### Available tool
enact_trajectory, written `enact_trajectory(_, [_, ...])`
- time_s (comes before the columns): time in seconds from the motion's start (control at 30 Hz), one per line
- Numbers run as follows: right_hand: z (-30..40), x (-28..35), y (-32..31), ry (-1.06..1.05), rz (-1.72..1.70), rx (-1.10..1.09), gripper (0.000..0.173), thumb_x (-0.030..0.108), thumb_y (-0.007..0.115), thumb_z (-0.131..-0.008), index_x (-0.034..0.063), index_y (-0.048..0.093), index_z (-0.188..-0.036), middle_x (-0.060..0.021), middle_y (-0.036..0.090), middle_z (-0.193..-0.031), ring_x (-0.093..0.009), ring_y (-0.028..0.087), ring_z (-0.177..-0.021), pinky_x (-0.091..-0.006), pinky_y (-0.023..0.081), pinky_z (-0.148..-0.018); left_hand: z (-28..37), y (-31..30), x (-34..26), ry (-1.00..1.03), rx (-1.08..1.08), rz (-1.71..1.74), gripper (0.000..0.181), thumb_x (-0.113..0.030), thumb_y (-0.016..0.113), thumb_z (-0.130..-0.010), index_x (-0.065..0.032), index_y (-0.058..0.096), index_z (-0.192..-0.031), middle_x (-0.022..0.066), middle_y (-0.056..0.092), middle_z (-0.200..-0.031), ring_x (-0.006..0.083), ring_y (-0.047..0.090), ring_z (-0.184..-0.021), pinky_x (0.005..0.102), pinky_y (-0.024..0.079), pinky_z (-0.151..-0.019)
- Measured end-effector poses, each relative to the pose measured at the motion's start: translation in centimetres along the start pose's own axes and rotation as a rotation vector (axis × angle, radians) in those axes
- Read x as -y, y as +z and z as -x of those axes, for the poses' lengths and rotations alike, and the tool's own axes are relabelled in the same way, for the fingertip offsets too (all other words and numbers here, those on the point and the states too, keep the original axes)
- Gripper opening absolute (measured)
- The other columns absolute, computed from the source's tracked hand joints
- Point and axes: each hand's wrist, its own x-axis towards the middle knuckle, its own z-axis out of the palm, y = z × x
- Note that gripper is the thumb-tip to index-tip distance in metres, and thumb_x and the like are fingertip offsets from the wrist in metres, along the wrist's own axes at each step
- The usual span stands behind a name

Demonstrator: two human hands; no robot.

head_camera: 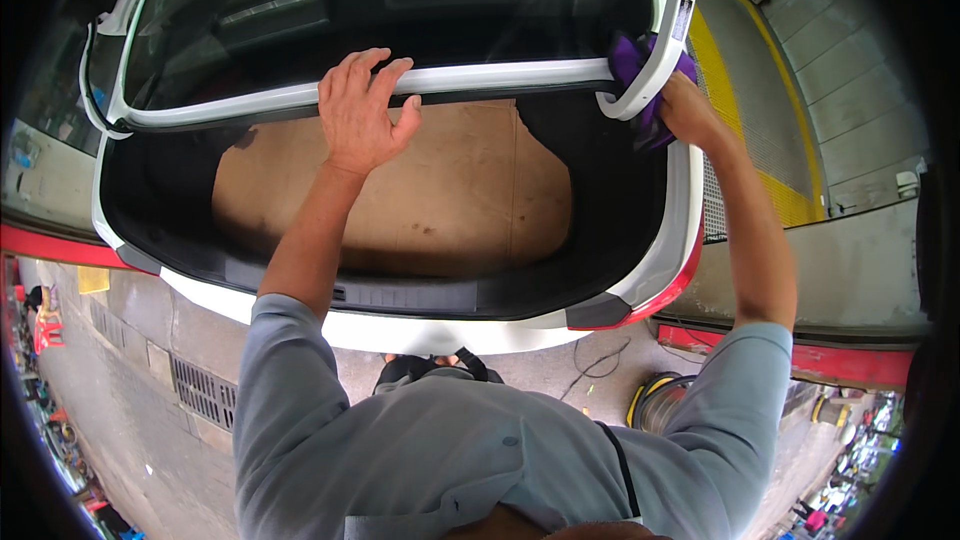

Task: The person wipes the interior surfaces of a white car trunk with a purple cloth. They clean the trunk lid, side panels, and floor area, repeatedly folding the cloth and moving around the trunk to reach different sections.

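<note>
In front of me is the open boot of a white car, its floor lined with a brown board (405,187). My left hand (364,109) rests over the white body rim (510,75) below the rear window (450,7), fingers spread, holding nothing. At the right, my right hand (684,109) grips a purple cloth (630,60) against the curved white hinge arm (667,52). Part of the cloth is hidden behind that arm. A matching hinge arm (86,82) stands at the left.
Below me runs the white rear bumper (375,331), with a red tail light (675,281) at its right. A coiled hose or cable reel (660,397) sits on the floor to the right, near a loose dark cable (600,371). A floor grate (204,390) lies to the left.
</note>
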Motion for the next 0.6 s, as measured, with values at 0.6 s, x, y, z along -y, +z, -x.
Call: enact_trajectory(0.6, [-2.6, 0.9, 0.4, 0.299, -0.115, -0.177, 0.035, 0.021, 0.061, -0.081, 0.0048, 0.063, -0.112, -0.0198, 0.060, -0.117, -0.039, 0.053, -0.111, -0.0456, 0.044, -0.092, 0.4, 0.1, 0.9, 0.018, -0.016, 0.042, 0.042, -0.031, 0.065, -0.071, -0.0164, 0.065, -0.110, 0.0049, 0.056, -0.119, 0.0267, 0.050, -0.115, 0.0407, 0.036, -0.095])
